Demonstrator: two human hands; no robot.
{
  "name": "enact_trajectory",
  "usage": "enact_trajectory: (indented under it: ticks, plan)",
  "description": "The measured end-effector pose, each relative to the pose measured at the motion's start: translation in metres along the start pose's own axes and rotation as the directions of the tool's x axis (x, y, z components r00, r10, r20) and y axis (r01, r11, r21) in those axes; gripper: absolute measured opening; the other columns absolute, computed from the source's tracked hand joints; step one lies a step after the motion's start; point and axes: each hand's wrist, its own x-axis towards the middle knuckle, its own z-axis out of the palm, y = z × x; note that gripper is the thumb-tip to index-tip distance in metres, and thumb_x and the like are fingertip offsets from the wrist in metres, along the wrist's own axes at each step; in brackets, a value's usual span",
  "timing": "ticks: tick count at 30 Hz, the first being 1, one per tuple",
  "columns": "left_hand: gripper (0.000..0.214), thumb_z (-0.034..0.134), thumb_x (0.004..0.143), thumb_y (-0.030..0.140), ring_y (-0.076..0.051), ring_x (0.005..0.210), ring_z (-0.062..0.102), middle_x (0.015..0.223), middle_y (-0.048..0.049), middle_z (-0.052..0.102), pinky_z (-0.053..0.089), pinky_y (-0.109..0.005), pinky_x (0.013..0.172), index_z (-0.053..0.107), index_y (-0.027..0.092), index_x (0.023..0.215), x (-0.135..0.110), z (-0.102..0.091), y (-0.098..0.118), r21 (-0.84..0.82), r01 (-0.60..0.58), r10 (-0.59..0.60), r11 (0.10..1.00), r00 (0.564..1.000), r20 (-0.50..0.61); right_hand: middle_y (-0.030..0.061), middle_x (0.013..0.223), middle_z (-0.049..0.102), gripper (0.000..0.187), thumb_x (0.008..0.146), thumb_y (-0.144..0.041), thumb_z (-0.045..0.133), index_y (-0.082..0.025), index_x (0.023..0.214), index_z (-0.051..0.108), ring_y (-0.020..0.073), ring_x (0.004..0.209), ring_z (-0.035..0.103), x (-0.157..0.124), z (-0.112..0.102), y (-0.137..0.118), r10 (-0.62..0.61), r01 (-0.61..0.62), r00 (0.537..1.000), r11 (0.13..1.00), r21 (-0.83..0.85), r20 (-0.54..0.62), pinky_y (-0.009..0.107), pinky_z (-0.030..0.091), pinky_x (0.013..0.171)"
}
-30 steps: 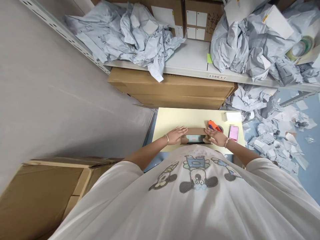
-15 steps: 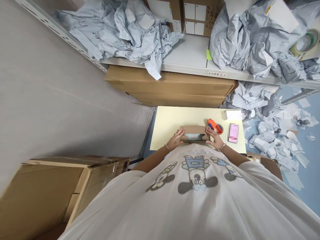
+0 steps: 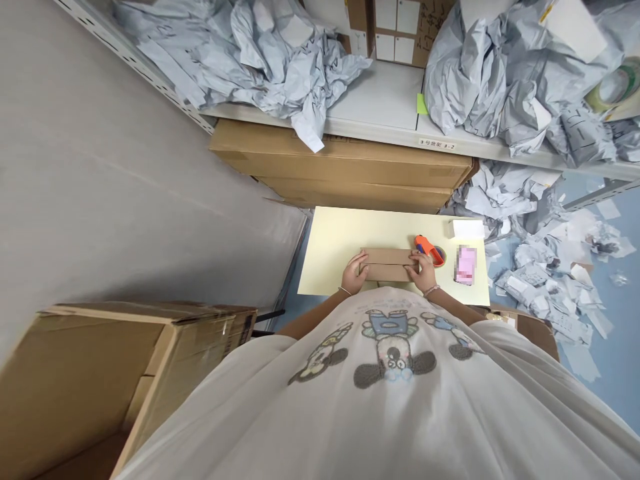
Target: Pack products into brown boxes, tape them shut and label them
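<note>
A small brown cardboard box [image 3: 389, 265] lies near the front edge of the pale yellow table [image 3: 330, 230]. Its two top flaps are folded down and meet along a seam, hiding what is inside. My left hand [image 3: 355, 272] grips the left end of the box, fingers on top and thumb on the near side. At the right end my right hand [image 3: 423, 271] holds it the same way. Just beyond my right hand sits an orange tape dispenser [image 3: 429, 250] with a roll of tape.
A phone [image 3: 465, 265] and a white box [image 3: 467, 229] lie at the table's right. Behind stands a large carton [image 3: 340, 163] under a shelf [image 3: 380, 93] loaded with grey mailing bags [image 3: 280, 67]. An open carton [image 3: 100, 373] is at my left; bags [image 3: 555, 280] cover the floor at right.
The box's top flaps have been folded shut over the light-coloured item that showed inside. Both hands have shifted slightly on the box ends, and the view has tilted a little.
</note>
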Motion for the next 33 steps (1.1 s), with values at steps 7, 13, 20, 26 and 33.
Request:
enact_trajectory:
  ticks: [7, 13, 20, 26, 33]
  plan:
    - [0.058, 0.038, 0.102, 0.048, -0.026, 0.154, 0.034, 0.163, -0.011, 0.041, 0.024, -0.047, 0.128, 0.051, 0.019, 0.151, -0.004, 0.003, 0.001, 0.034, -0.02, 0.017, 0.999, 0.997, 0.076, 0.0155, 0.127, 0.066, 0.032, 0.09, -0.043, 0.062, -0.025, 0.116, 0.064, 0.0357, 0.127, 0.056, -0.003, 0.004, -0.001, -0.057, 0.056, 0.998, 0.997, -0.06, -0.006, 0.062, 0.037, 0.114]
    - [0.061, 0.039, 0.097, 0.024, -0.033, 0.16, 0.008, 0.164, -0.0086, 0.04, -0.007, -0.065, 0.125, 0.046, 0.024, 0.157, -0.008, 0.005, 0.014, 0.315, 0.015, -0.062, 0.949, 0.988, 0.142, 0.0156, 0.123, 0.065, 0.026, 0.096, -0.044, 0.055, -0.024, 0.111, 0.064, 0.0355, 0.123, 0.057, -0.002, 0.007, -0.007, -0.095, 0.094, 0.995, 0.982, -0.163, -0.003, 0.06, 0.04, 0.112]
    - [0.067, 0.035, 0.092, 0.013, -0.032, 0.159, 0.018, 0.165, -0.011, 0.037, 0.004, -0.059, 0.129, 0.043, 0.018, 0.158, -0.007, 0.007, 0.016, 0.352, 0.019, -0.09, 0.936, 0.979, 0.184, 0.0194, 0.109, 0.065, 0.034, 0.096, -0.044, 0.048, -0.018, 0.113, 0.061, 0.0368, 0.114, 0.058, 0.022, -0.016, 0.044, 0.289, -0.309, 0.943, 0.944, -0.114, -0.166, 0.059, 0.046, 0.103]
    - [0.059, 0.038, 0.099, 0.025, -0.031, 0.158, 0.019, 0.168, -0.0105, 0.032, 0.015, -0.057, 0.129, 0.043, 0.017, 0.157, -0.011, 0.007, 0.001, 0.108, 0.0, -0.015, 0.994, 0.991, 0.136, 0.0223, 0.103, 0.069, 0.033, 0.087, -0.041, 0.064, -0.014, 0.105, 0.066, 0.0387, 0.108, 0.064, 0.045, -0.041, 0.058, 0.492, -0.412, 0.838, 0.853, -0.319, 0.234, 0.052, 0.044, 0.104]
    - [0.06, 0.03, 0.106, 0.052, -0.026, 0.155, 0.032, 0.165, -0.0135, 0.037, 0.023, -0.048, 0.129, 0.053, 0.016, 0.148, -0.007, 0.008, -0.01, -0.142, -0.097, 0.107, 0.985, 0.992, 0.066, 0.0062, 0.077, 0.067, 0.047, 0.086, -0.065, 0.051, -0.02, 0.081, 0.063, 0.0236, 0.075, 0.062, 0.048, -0.142, 0.043, 0.311, -0.315, 0.941, 0.949, 0.009, 0.131, 0.037, 0.051, 0.073]
